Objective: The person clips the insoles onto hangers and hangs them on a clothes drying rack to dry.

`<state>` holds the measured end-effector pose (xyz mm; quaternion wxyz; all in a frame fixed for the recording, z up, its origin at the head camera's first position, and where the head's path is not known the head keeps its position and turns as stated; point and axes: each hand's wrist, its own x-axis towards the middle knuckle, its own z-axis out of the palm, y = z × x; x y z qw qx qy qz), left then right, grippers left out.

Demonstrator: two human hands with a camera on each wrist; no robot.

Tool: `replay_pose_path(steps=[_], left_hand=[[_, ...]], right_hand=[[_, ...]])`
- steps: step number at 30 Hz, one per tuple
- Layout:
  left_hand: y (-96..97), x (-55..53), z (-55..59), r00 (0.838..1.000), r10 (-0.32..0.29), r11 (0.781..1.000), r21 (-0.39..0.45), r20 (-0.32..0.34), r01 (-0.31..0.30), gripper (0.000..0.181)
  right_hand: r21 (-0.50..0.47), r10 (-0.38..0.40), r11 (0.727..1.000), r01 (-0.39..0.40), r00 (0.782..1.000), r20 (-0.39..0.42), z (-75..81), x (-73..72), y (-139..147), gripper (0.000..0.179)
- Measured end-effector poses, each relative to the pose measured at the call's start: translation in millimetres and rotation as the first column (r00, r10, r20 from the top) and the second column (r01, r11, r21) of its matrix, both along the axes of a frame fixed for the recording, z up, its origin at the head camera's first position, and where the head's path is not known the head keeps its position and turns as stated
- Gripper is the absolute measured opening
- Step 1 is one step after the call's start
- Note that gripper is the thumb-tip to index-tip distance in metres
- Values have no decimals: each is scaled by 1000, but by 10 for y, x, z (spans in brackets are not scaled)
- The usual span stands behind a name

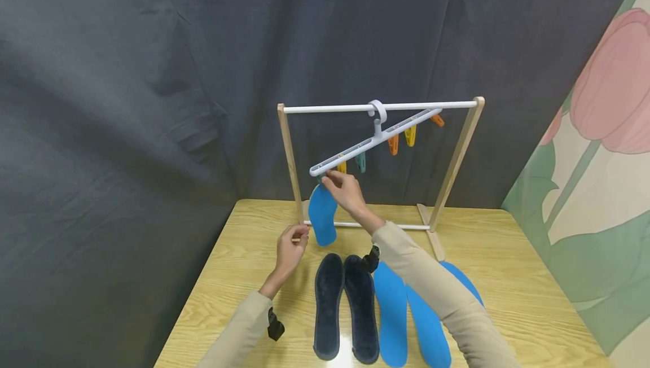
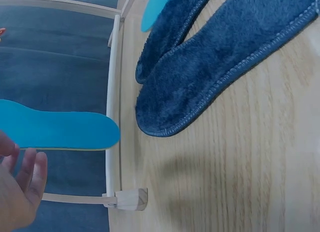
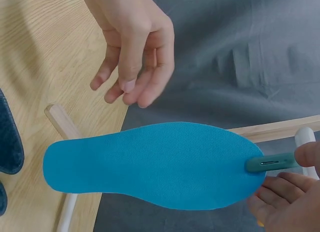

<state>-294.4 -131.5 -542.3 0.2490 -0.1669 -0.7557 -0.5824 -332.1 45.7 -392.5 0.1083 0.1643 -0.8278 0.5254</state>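
A blue insole (image 1: 323,215) hangs at the near left end of the white hanger (image 1: 350,154), its wide end in the jaws of a green clothespin (image 3: 270,162). My right hand (image 1: 345,192) is at that clothespin, with the thumb against its handle and the fingers beside the insole's top edge. Just left of the insole, my left hand (image 1: 291,250) is raised with loosely bent fingers, holding nothing. In the right wrist view the insole shows its full length, and the left hand (image 3: 137,52) stands apart from it.
The hanger hooks over a white-barred wooden rack (image 1: 291,156). Orange (image 1: 393,144), yellow (image 1: 411,135) and green clothespins (image 1: 360,162) dangle along it. Two dark fleecy insoles (image 1: 329,306) lie on the wooden table (image 1: 228,294), beside several blue insoles (image 1: 392,317).
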Motion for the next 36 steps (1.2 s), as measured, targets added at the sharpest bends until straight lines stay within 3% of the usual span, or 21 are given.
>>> replay_pose_path(steps=[1, 6, 15, 21, 26, 31, 36], left_hand=[[-13, -36, -62, 1000, 4, 1000, -2, 12, -4, 15], [-24, -20, -115, 1000, 9, 999, -41, 26, -8, 14], [2, -2, -159, 998, -1, 997, -80, 70, 7, 11], [28, 17, -204, 995, -6, 990, -141, 97, 20, 11], [47, 40, -250, 997, -10, 971, -235, 77, 28, 12], [68, 8, -304, 997, 34, 974, -227, 67, -18, 12], [54, -7, -355, 992, 88, 973, -223, 91, -66, 12]], right_hand=[[3, 1, 1000, -1, 1000, -8, 2, 6, 5, 40], [13, -16, 1000, 16, 999, -43, 15, 14, 30, 36], [57, -100, 992, 108, 986, -134, 17, 16, 106, 30], [51, -121, 989, 138, 959, -255, -6, 27, 182, 26], [49, -163, 981, 189, 929, -332, -18, 22, 227, 22], [11, -231, 968, 251, 908, -350, 0, 21, 254, 19], [6, -275, 956, 294, 901, -335, -12, -11, 276, 18]])
